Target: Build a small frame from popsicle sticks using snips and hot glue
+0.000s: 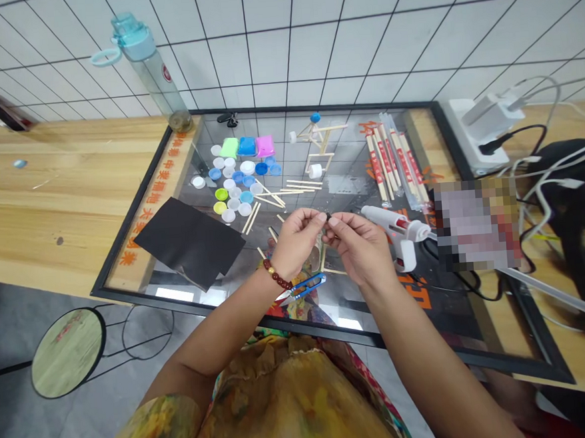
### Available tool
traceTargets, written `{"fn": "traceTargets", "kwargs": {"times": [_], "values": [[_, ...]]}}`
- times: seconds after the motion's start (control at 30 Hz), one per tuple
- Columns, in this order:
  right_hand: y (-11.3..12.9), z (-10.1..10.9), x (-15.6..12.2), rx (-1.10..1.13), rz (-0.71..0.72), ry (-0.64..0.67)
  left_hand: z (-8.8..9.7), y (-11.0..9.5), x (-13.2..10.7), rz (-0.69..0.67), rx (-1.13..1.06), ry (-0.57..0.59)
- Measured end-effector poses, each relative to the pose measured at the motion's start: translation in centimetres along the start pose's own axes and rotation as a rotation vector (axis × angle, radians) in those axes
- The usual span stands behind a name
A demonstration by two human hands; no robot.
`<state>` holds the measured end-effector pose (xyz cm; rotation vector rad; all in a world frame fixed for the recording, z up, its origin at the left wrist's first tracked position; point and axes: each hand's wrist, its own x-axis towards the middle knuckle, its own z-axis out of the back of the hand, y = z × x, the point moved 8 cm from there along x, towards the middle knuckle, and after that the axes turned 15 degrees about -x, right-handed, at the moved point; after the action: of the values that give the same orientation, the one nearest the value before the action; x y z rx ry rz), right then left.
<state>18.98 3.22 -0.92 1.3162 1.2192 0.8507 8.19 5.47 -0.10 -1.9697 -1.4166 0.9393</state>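
Between the fingertips of both hands is a small black piece (328,217), too small to make out fully. My left hand (294,245), with a beaded bracelet on its wrist, pinches it from one side. From the other side my right hand (364,246) pinches it too. Blue-handled snips (307,286) lie under my left wrist. A white hot glue gun (397,228) rests just right of my right hand. Black sheets (189,243) lie to the left on the framed glass panel. Part of a wooden stick frame (333,269) shows below my hands.
Several bottle caps (239,177), coloured clay packs (247,147) and loose sticks (304,185) lie farther back. Beyond them stands a stick model (320,143). Wrapped chopsticks (393,162), a power strip (474,133) and cables are on the right. A tall bottle (155,75) stands back left.
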Motion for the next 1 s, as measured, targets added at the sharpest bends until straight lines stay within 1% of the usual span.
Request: {"fn": "traceTargets", "kwargs": {"times": [0.17, 0.27, 0.5, 0.7, 1.0], "values": [[0.0, 0.0, -0.1, 0.019, -0.02, -0.02, 0.3, -0.5, 0.0, -0.086, 0.114, -0.02], [-0.1, -0.1, -0.1, 0.031, -0.029, -0.023, 0.2, -0.7, -0.1, -0.104, 0.16, -0.005], [-0.2, -0.1, 0.0, 0.044, -0.029, -0.02, -0.2, -0.8, -0.1, -0.101, 0.14, 0.01], [0.0, 0.0, 0.0, 0.012, 0.009, -0.024, 0.0, -0.9, -0.1, -0.118, 0.156, -0.013], [-0.4, 0.8, 0.2, -0.062, 0.031, -0.042, -0.1, -1.9, 0.1, -0.222, 0.325, 0.03]]}}
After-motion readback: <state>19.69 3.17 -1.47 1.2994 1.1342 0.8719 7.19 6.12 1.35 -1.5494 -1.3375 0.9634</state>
